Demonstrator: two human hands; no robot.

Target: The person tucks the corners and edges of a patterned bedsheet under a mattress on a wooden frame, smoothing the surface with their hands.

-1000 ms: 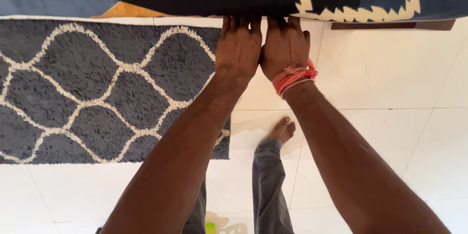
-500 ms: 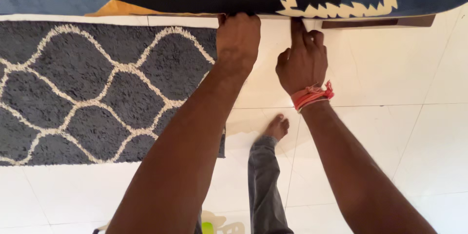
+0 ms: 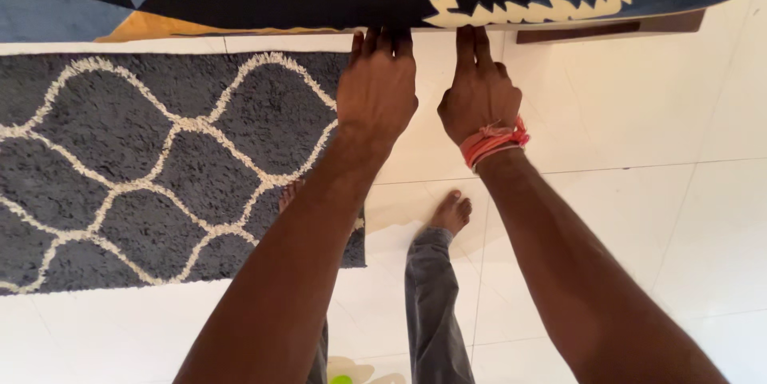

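At the top of the frame, a dark navy-and-blue fabric panel edged with a cream zigzag border (image 3: 511,0) hangs over the edge of a raised surface, and both of the person's hands reach up to its lower hem. The left hand (image 3: 375,92) lies flat, back toward the camera, its fingers extended and their tips disappearing under the fabric's edge; whether they pinch the cloth cannot be told. The right hand (image 3: 478,100), wrapped at the wrist in a pink-red thread band (image 3: 493,141), stands just beside it, 2 fingers stretched straight up to touch the hem while the others curl in. The hands sit close together near the zigzag corner, a placing that suggests the edge is being held taut or lined up there. A strip of dark brown wood (image 3: 607,29) shows beneath the fabric to the right. Below, a shaggy charcoal rug with a cream lattice pattern (image 3: 160,160) lies flat on the white tiled floor (image 3: 655,192), where 1 bare foot (image 3: 451,212) stands in a grey trouser leg (image 3: 431,304).
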